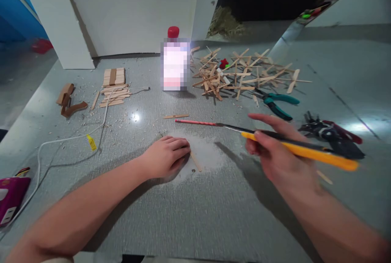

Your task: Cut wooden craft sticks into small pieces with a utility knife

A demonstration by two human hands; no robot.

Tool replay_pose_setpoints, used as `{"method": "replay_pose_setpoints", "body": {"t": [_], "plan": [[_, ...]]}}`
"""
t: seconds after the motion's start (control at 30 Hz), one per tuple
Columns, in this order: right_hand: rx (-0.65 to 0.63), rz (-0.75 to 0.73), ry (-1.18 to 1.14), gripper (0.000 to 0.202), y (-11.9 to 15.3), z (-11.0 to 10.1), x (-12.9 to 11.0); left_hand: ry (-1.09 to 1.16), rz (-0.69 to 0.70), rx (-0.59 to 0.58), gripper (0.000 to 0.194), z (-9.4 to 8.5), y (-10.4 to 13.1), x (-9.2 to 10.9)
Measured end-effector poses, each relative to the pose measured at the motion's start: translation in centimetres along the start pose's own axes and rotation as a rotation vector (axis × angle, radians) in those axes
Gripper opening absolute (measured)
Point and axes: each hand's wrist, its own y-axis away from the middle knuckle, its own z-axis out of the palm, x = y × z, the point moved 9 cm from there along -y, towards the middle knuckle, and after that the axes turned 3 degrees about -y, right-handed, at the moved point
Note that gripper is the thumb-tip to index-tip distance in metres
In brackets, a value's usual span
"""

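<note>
While my left hand [166, 156] pins craft stick [196, 161] near frame centre, fingers pressed together, right hand [282, 159] grips yellow-handled hacksaw [326, 157], centre right, forefinger lifted; firm pin, level blade [197, 122] work best.

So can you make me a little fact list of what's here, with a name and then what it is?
left hand: at one end of a flat wooden stick
right hand: holding a yellow-and-black tool
far left: banded bundle of sticks
far right: jumbled crossed sticks, teal-handled pliers
back middle: red-capped bottle, label blurred
</note>
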Motion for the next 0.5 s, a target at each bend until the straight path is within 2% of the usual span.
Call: {"method": "replay_pose_setpoints", "body": {"t": [0.13, 0.3, 0.4, 0.5], "plan": [[0.087, 0.112, -0.214, 0.018, -0.2, 1.4, 0.5, -0.002, 0.002, 0.007, 0.033, 0.1, 0.0, -0.1], [0.149, 0.066, -0.222, 0.021, 0.2, 2.6, 3.3, 0.002, 0.008, 0.003, 0.033, 0.2, 0.1, 0.0], [0.11, 0.056, -0.129, 0.022, 0.9, 3.1, 5.1, 0.01, 0.0, -0.004, 0.033, 0.4, 0.1, 0.0], [0.009, 0.054, -0.005, 0.025, 1.5, 3.4, 5.9, 0.018, -0.016, -0.013, 0.032, 0.4, 0.0, -0.1]]}}
